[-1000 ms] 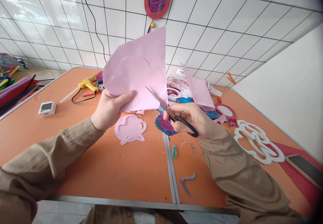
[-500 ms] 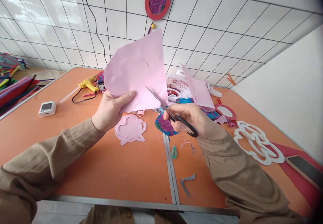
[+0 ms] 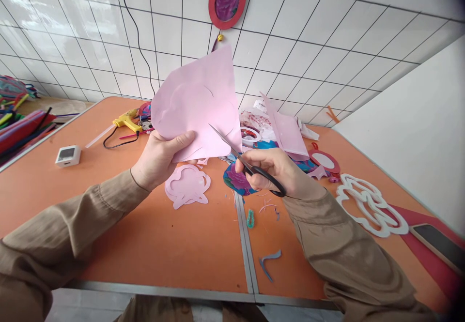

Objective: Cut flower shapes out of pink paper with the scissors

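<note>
My left hand (image 3: 160, 155) grips the lower left edge of a pink sheet (image 3: 192, 101), thumb on the front and fingers behind it. Curved lines show on the sheet's face. My right hand (image 3: 271, 169) is wrapped round the black handles of a pair of scissors (image 3: 267, 176). One pointed blade lies across the front of the sheet near its lower right corner, inside a cut; the other blade is mostly hidden behind. On the table below the sheet lies a pink cut-out shape (image 3: 189, 189). A round floral fabric piece (image 3: 238, 179) sits under the scissors.
Behind my right hand stand a folded pink sheet (image 3: 288, 130) and a red-rimmed oval (image 3: 325, 161). White cut-out frames (image 3: 374, 210) and a phone (image 3: 439, 244) lie right. A yellow glue gun (image 3: 127, 120) and a white box (image 3: 68, 156) are left. A green clip (image 3: 250, 219) lies near the table seam.
The pink sheet's top edge has dipped and shifted slightly. Both hands and the scissors are almost where they were.
</note>
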{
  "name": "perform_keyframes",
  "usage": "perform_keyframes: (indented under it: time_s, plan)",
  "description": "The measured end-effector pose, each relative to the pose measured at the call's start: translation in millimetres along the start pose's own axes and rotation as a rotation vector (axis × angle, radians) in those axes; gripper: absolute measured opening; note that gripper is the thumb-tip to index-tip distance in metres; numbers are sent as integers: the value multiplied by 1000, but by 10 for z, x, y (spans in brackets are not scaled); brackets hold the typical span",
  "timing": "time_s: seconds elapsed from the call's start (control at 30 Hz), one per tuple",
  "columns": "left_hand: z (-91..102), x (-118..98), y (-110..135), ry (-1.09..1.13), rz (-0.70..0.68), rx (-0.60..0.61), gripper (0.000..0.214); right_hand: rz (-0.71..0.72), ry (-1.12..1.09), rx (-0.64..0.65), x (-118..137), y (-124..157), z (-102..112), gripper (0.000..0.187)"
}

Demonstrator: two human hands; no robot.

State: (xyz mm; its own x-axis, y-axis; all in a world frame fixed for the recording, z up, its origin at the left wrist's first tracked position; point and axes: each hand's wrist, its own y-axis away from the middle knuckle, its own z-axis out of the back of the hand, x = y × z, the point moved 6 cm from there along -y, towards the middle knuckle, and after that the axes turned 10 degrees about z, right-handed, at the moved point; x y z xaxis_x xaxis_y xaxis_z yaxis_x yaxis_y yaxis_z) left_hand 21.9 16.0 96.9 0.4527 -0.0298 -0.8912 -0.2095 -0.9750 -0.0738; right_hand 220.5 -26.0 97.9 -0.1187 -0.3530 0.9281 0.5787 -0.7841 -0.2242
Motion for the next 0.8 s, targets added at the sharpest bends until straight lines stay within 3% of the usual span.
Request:
perform_keyframes:
  time_s: [0.3,0.8]
  plan:
    - [-21,19,13,-54,57,52,12,38,-99,64,80,39,-47,55]
    - [-76,49,128,28,83,-46,8,102,-95,47,-39,-4,-71,49]
